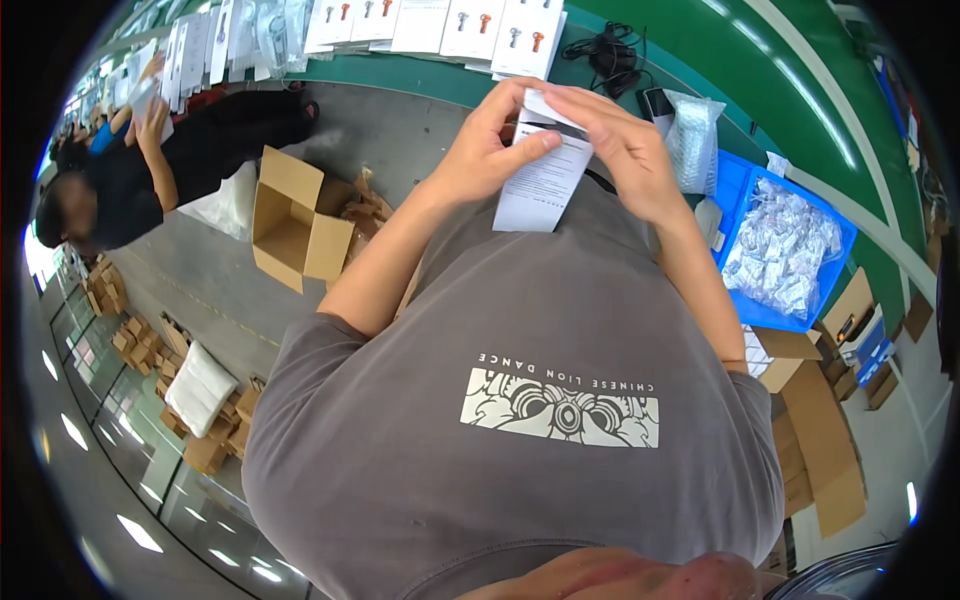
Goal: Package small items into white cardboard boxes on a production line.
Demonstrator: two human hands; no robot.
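Note:
A slim white carton (pixel 545 185) with small print on its side is held upright in front of my chest, its upper end away from me. My left hand (pixel 490 140) grips its left side, with the thumb pressed across the printed face. My right hand (pixel 628 150) is curled over the upper end, fingers on the white flap there. A dark gap shows just below that flap, between the two hands. What is inside the carton cannot be seen.
White boxes with pictures of devices (pixel 470 30) line the green table (pixel 690 50). Beside them lie a black cable bundle (pixel 607 55) and a bubble-wrap pouch (pixel 692 140). A blue bin (pixel 735 190) holds small bagged parts. Open cartons (pixel 285 235) stand on the floor; a co-worker (pixel 130 205) is at left.

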